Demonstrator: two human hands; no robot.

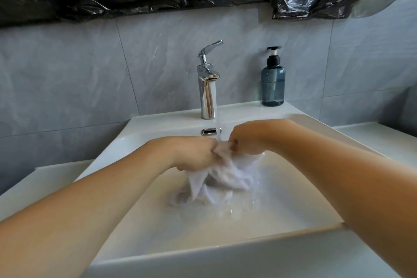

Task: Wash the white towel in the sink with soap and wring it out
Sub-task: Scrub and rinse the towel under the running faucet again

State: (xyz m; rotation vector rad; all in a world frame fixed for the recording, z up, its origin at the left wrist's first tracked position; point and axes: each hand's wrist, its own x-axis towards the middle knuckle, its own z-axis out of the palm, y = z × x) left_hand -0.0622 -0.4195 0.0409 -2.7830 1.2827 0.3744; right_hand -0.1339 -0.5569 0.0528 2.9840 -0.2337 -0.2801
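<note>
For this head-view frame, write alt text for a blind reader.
Both hands, left hand and right hand, grip a wet white towel under water running from a chrome faucet into a white sink. A blue soap bottle stands behind.

The white sink carries a chrome tap at the middle of its back ledge and a blue soap bottle to the tap's right; the wet towel hangs into its basin under the running water

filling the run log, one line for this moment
left hand and right hand: grip towel | faucet: running | stage: washing
</note>
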